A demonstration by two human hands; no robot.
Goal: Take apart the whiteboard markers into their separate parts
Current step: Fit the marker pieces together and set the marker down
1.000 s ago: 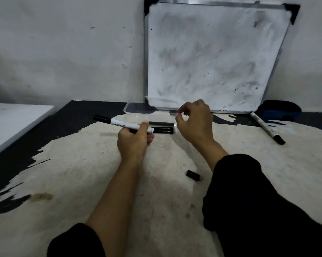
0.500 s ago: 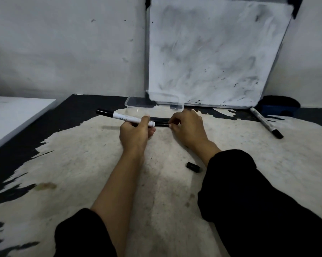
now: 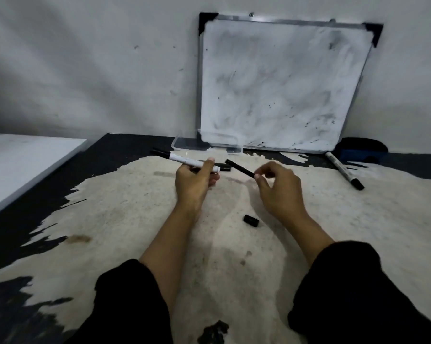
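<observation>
My left hand (image 3: 195, 181) grips a white marker barrel (image 3: 182, 160) with a black cap end pointing far left. My right hand (image 3: 279, 187) pinches the near end of a thin black ink rod (image 3: 239, 167), which slants up and left, free of the barrel. A short black piece (image 3: 223, 167) lies on the surface just right of the barrel's open end. A small black end plug (image 3: 251, 220) rests on the worn surface below my right hand. Another whole marker (image 3: 343, 172) lies at the far right.
A smudged whiteboard (image 3: 281, 85) leans on the wall behind. A clear plastic box (image 3: 204, 145) sits at its foot. A blue and black eraser (image 3: 362, 152) is at the right. A white panel (image 3: 23, 160) lies at the left edge.
My right hand went to the barrel's open end, then drew back to the right with the black ink rod pinched in it. The left hand has held the barrel throughout.
</observation>
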